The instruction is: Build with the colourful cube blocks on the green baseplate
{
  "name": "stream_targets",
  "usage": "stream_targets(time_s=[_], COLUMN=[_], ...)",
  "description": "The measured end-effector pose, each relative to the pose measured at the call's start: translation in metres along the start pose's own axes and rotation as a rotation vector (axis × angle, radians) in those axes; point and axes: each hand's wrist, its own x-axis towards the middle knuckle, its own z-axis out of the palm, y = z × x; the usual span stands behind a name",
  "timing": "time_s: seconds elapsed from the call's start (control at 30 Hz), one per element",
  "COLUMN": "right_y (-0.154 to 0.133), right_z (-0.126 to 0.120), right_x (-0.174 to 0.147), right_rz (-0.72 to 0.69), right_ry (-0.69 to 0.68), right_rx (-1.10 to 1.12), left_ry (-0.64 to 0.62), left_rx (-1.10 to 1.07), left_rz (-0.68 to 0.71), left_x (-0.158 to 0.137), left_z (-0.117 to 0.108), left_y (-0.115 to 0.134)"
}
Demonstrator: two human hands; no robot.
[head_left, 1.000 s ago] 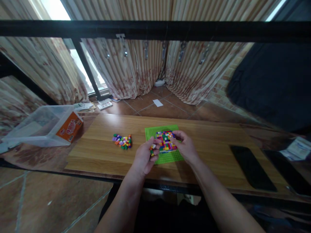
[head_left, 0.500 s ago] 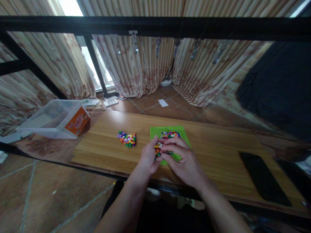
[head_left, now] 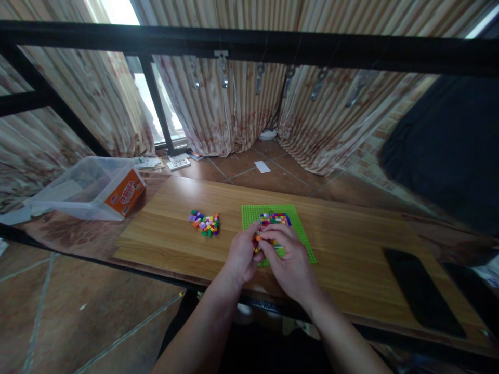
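Note:
My left hand (head_left: 241, 254) is cupped over the near left part of a green studded baseplate (head_left: 305, 244), closed around several small toy bricks that are partly hidden. Thumb and fingers of my right hand (head_left: 292, 262) meet at the left palm, pinching a small orange brick (head_left: 259, 238). Just beyond the fingers, a block of multicoloured bricks (head_left: 275, 218) stands on the baseplate; my right hand covers its near side. Left of the hands, a loose pile of coloured bricks (head_left: 205, 224) lies on the wooden table (head_left: 163, 228).
A clear plastic bin (head_left: 83, 205) with an orange label stands beyond the table's left end. A black flat object (head_left: 423, 291) lies on the table at the right. Overhead, a dark metal bar (head_left: 249, 49) with hanging clips crosses in front of striped curtains.
A pale piece and a yellow one showed at my fingertips before; an orange brick shows there now. My right hand has shifted slightly left, and the view has tilted a little.

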Motion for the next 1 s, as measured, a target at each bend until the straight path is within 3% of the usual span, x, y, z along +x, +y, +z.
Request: stream_targets(time_s=[0.17,0.5,0.7,0.9,1.0], right_y=[0.010,0.021,0.019,0.030,0.041], right_z=[-0.011,-0.018,-0.020,-0.028,-0.038], right_x=[0.003,0.005,0.003,0.006,0.010], right_rz=[0.106,0.032,0.044,0.270,0.349], right_ry=[0.046,0.003,0.015,0.190,0.261], right_rx=[0.016,-0.066,0.006,0.265,0.274], left_ry=[-0.104,-0.167,-0.211,-0.196,-0.157], left_rx=[0.123,0.372,0.274,0.127,0.095], left_rz=[0.054,0.169,0.128,0.060,0.074], left_x=[-0.006,-0.004,-0.009,-0.010,-0.007], left_z=[0.000,-0.003,0.000,-0.001,-0.004], left_y=[0.004,-0.004,-0.001,0.005,0.007])
